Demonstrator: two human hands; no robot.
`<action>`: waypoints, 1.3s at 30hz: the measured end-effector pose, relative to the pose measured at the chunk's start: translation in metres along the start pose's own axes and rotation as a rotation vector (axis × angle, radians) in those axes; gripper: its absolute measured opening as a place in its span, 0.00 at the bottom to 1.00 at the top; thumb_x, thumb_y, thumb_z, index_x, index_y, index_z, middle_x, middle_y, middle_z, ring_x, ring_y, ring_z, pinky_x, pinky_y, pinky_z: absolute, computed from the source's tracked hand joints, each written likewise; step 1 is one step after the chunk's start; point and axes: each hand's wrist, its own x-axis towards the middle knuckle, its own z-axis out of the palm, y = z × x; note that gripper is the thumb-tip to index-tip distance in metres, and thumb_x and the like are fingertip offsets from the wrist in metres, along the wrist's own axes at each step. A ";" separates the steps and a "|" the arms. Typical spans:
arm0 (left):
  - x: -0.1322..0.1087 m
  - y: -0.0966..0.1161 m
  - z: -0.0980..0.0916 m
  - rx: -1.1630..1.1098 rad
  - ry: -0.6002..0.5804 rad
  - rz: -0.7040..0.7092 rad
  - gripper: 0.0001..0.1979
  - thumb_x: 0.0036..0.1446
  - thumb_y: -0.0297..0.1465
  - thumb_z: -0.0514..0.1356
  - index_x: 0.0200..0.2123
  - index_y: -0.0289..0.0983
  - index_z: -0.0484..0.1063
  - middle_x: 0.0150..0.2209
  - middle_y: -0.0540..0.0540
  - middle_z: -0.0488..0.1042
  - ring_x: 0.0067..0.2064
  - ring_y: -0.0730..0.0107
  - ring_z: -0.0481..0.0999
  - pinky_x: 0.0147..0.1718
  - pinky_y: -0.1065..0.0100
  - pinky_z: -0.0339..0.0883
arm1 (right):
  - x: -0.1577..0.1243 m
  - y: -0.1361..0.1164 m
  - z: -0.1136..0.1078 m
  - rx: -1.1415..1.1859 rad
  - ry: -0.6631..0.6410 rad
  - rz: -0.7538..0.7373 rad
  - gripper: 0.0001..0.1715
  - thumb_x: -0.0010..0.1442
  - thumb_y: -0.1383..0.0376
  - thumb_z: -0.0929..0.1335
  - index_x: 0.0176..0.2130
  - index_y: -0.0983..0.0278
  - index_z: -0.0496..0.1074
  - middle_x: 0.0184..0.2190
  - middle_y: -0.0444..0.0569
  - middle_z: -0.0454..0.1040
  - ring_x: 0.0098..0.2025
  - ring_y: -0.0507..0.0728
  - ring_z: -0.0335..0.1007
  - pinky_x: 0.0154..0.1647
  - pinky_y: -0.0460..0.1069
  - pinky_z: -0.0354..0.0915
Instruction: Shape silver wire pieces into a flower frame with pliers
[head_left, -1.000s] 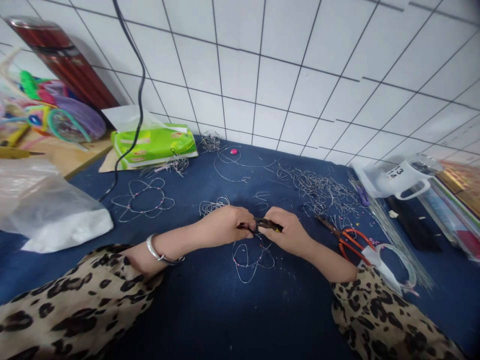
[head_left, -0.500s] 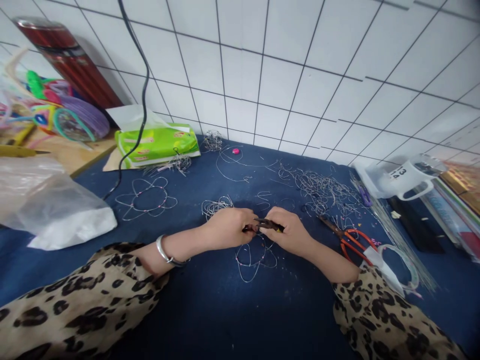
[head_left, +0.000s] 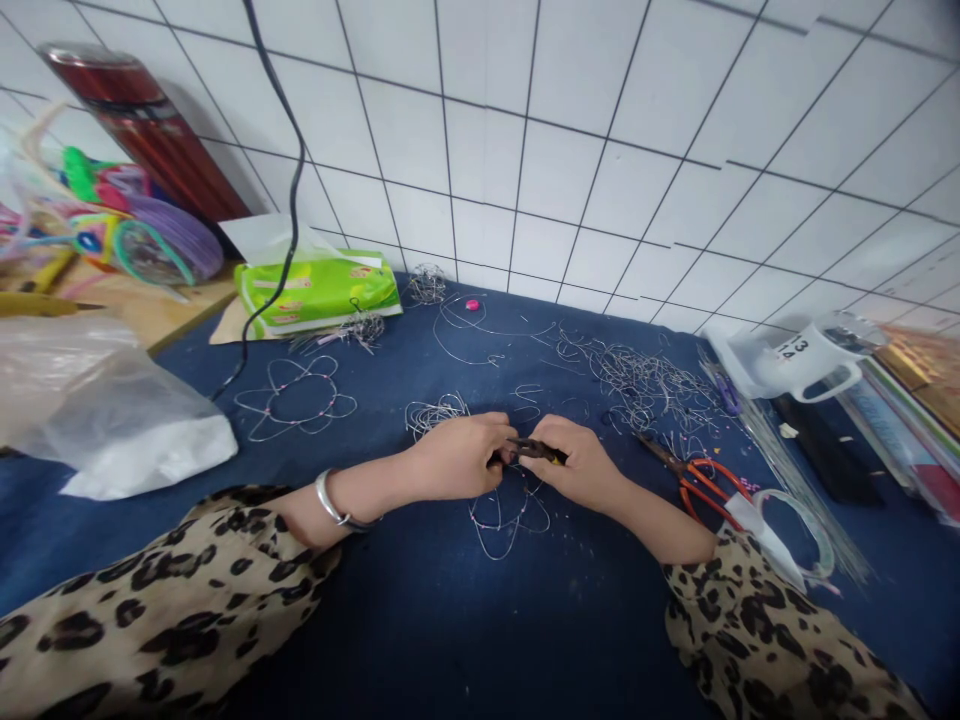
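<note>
My right hand (head_left: 577,458) is wrapped round small dark pliers (head_left: 538,450), whose jaws point left toward my other hand. My left hand (head_left: 465,455) has its fingers closed at the top of a beaded wire flower (head_left: 501,522), right where the plier tips are. The wire loops hang below both hands over the blue cloth. Exactly where the jaws meet the wire is hidden by fingers. A finished-looking wire flower with pink beads (head_left: 300,398) lies flat to the left. Just behind my left hand sits a coil of silver wire (head_left: 435,412).
Orange-handled scissors (head_left: 701,480) and a clear ring (head_left: 806,525) lie by my right forearm. Tangled wire pieces (head_left: 645,380) spread behind. A green tissue pack (head_left: 322,290), plastic bag (head_left: 112,400), black cable (head_left: 296,190) and white mug (head_left: 814,360) stand around.
The wire flower has shifted slightly up and to the left below my hands. Both hands keep nearly the same pose, and the view has moved a little.
</note>
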 end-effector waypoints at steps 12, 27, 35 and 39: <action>0.002 -0.004 -0.017 -0.163 -0.050 0.109 0.08 0.56 0.29 0.53 0.36 0.35 0.72 0.31 0.47 0.70 0.32 0.72 0.69 0.30 0.70 0.62 | 0.000 0.000 0.000 -0.006 -0.002 0.006 0.04 0.54 0.65 0.66 0.29 0.65 0.68 0.27 0.44 0.66 0.31 0.51 0.62 0.34 0.47 0.59; 0.001 -0.009 -0.019 -0.109 -0.009 0.087 0.08 0.57 0.29 0.53 0.34 0.36 0.71 0.31 0.48 0.71 0.32 0.73 0.70 0.31 0.71 0.62 | -0.004 -0.022 -0.038 -0.452 -0.101 -0.030 0.14 0.59 0.57 0.63 0.39 0.61 0.71 0.33 0.50 0.68 0.37 0.55 0.63 0.38 0.50 0.58; 0.001 -0.009 -0.019 -0.145 0.006 0.061 0.09 0.57 0.31 0.53 0.34 0.37 0.72 0.31 0.49 0.72 0.32 0.72 0.70 0.32 0.72 0.61 | -0.011 -0.037 -0.051 -0.779 -0.209 0.030 0.10 0.54 0.58 0.67 0.27 0.63 0.70 0.25 0.49 0.67 0.28 0.54 0.61 0.30 0.50 0.51; 0.002 -0.009 -0.017 -0.143 0.013 0.050 0.08 0.57 0.32 0.53 0.33 0.37 0.71 0.30 0.49 0.73 0.31 0.73 0.70 0.32 0.72 0.61 | -0.013 -0.035 -0.038 -0.830 -0.236 0.039 0.09 0.53 0.59 0.67 0.27 0.62 0.70 0.25 0.49 0.68 0.28 0.54 0.62 0.29 0.50 0.51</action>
